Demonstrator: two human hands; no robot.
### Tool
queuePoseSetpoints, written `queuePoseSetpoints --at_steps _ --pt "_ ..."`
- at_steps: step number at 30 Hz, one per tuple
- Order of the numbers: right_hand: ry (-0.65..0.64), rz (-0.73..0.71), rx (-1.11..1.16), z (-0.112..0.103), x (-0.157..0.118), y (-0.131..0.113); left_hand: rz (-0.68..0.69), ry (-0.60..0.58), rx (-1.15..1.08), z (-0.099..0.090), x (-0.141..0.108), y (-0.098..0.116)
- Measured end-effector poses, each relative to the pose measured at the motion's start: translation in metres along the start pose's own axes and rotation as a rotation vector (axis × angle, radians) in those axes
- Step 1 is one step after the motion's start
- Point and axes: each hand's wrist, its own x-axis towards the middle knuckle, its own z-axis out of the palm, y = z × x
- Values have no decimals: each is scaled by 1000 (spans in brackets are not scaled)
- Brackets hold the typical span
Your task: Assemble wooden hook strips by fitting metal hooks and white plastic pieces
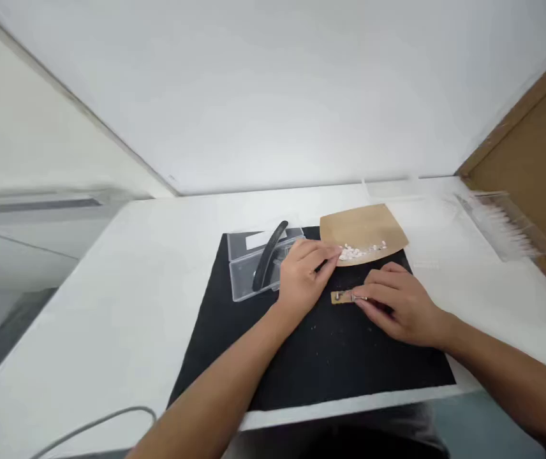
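My left hand (305, 271) reaches to the left edge of a brown paper sheet (361, 224), its thumb and forefinger pinched beside small white pieces (352, 252) heaped there. What sits between those fingertips is too small to make out. In my right hand (400, 303), thumb and fingers close on a thin metal piece at the right end of a small tan strip (340, 298), which lies on the black mat (330, 357). Left of my left hand is an open clear plastic case (247, 275) with a curved black tool (268, 256) across it.
A clear bag of pinkish-white sticks (500, 226) lies at the right of the white table (124, 306), near a brown board (536, 159). A grey cable (101, 421) curves at the front left. A white wall stands behind.
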Motion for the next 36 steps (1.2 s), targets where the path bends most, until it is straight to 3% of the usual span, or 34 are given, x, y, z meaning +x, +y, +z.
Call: queuePoseSetpoints --at_steps 6,12,20,36 --pt "31 78 -35 -1 0 0 -14 -30 -35 -8 1 3" --pt "85 126 -59 1 -1 5 4 -143 -214 -21 -2 15" --pt "103 78 -63 5 -3 8 141 -189 -274 -15 -4 17" --pt "-36 124 -38 4 -3 9 220 -229 -284 -16 -6 10"
